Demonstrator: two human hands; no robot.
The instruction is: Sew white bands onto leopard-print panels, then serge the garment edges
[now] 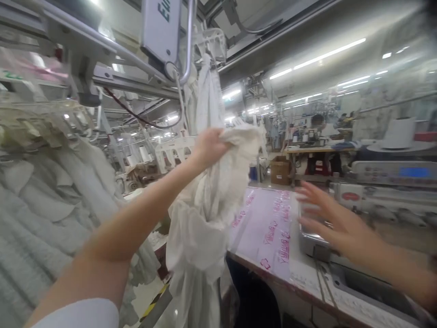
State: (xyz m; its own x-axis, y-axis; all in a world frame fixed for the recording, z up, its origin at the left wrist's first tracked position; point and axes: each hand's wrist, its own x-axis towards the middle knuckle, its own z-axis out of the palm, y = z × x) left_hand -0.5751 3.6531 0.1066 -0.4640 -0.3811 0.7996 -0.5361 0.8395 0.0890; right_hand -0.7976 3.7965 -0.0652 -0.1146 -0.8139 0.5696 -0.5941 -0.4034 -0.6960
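My left hand is raised in the middle of the view, its fingers closed on the upper edge of a white garment piece. More white cloth hangs below and beside it from a white plastic hanger clamp. On the right, my right hand is stretched out above the sewing table, fingers spread, with nothing in it. It is somewhat blurred and nearest to the sewing machine. Where the held piece joins the hanging cloth, I cannot make out.
An overhead rail carries a grey box. White garments hang on the left. The table is covered with purple printed sheet. A thread cone stands behind the machine, and a cardboard box sits on the floor beyond.
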